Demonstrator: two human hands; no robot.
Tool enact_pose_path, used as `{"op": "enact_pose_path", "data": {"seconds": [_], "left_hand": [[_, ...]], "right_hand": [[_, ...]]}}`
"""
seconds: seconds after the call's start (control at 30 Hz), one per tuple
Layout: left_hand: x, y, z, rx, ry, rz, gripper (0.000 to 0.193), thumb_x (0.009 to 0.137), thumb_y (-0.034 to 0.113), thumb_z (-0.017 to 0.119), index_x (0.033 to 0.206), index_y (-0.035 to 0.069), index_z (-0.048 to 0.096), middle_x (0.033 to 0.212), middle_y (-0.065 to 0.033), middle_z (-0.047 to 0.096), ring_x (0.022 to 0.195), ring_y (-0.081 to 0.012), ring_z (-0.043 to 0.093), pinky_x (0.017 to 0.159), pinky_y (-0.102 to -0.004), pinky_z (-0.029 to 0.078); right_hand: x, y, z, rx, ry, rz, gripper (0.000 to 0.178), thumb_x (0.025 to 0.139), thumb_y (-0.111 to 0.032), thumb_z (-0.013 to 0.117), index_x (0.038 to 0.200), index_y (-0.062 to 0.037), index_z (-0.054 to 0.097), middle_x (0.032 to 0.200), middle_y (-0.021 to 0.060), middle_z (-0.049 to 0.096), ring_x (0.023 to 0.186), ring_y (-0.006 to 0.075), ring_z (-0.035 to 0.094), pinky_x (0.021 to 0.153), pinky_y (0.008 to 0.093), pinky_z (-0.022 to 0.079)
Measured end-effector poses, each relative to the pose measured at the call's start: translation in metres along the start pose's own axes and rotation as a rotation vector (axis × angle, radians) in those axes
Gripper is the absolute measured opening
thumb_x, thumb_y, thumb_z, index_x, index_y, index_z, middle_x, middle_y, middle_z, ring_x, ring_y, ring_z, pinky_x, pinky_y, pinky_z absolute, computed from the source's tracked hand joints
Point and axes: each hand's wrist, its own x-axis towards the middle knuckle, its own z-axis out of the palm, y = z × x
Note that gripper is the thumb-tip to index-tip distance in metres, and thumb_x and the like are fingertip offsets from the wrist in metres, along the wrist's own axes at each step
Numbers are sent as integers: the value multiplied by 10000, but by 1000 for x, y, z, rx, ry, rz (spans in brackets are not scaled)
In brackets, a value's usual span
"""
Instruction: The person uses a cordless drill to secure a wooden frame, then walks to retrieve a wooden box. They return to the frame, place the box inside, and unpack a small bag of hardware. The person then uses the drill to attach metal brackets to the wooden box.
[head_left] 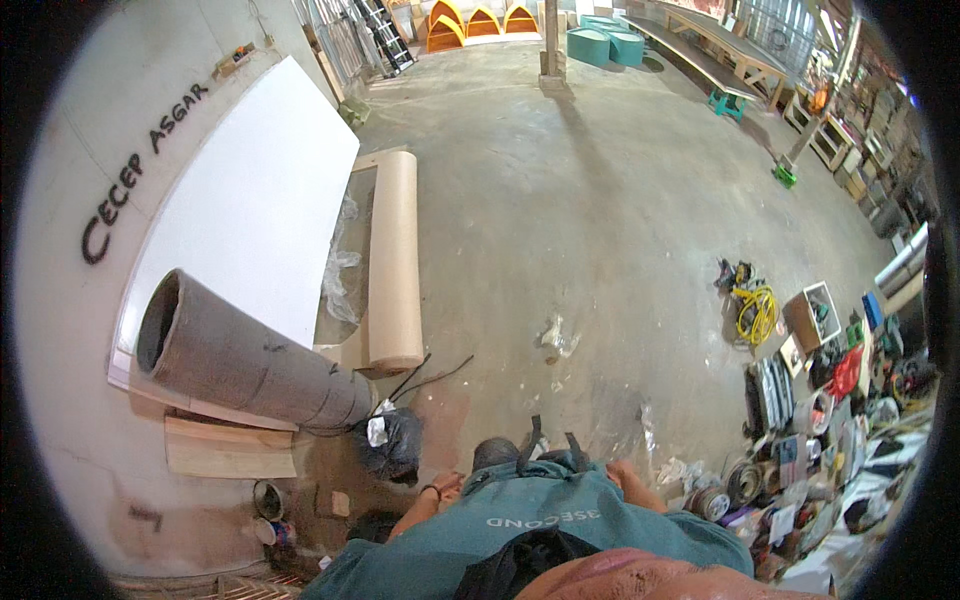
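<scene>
My left hand [449, 486], with a dark band at its wrist, is beside the left edge of my teal shirt [560, 490]. Close to the shirt's other edge is my right hand [622, 473]. The shirt hides most of the fingers of both hands, so whether either grips anything does not show. Past the shirt's hem, two dark straps [574, 450] stick out near a dark rounded shape [494, 453] that I cannot name. Left of my left hand sits a black plastic bag [390, 447] with a white scrap on it.
A large grey roll [265, 360] leans at the left, near a white panel [245, 190] against the wall. Beyond lies a tan roll [395, 260]. At the right are a coiled yellow cable [757, 314], a white box [813, 315] and cluttered tools. A post [551, 50] stands far ahead.
</scene>
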Motion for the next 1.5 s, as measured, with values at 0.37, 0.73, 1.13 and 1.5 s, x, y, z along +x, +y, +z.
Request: {"op": "enact_pose_path", "data": {"seconds": [0.37, 0.73, 1.13, 1.5], "left_hand": [[196, 255, -262, -244, 244, -311, 402, 1047, 418, 478, 1199, 75, 623, 937, -92, 643, 780, -200, 601, 583, -406, 458], [368, 559, -666, -131, 439, -220, 537, 971, 461, 576, 1226, -9, 624, 1017, -145, 678, 914, -280, 653, 802, -448, 538], [646, 850, -974, -477, 327, -276, 570, 996, 451, 584, 1408, 60, 539, 1181, -100, 665, 1036, -229, 646, 846, -442, 521], [801, 1035, -1229, -316, 239, -603, 385, 1042, 378, 527, 1229, 73, 670, 1088, -91, 684, 952, -245, 625, 783, -427, 488]], "right_hand": [[174, -547, -211, 285, 248, -279, 333, 939, -218, 625, 1194, -5, 641, 890, 120, 704, 744, 224, 673, 601, 365, 541], [307, -741, -262, 114, 185, -182, 405, 862, -383, 643, 872, 15, 715, 880, 201, 716, 874, 308, 705, 723, 442, 531], [629, -1165, -520, 161, 14, -71, 385, 934, -351, 592, 762, -20, 685, 707, 129, 682, 629, 298, 667, 656, 463, 541], [697, -1862, -735, 237, 260, -619, 324, 987, -244, 608, 1160, 29, 631, 901, 86, 679, 794, 191, 651, 655, 347, 516]]}}
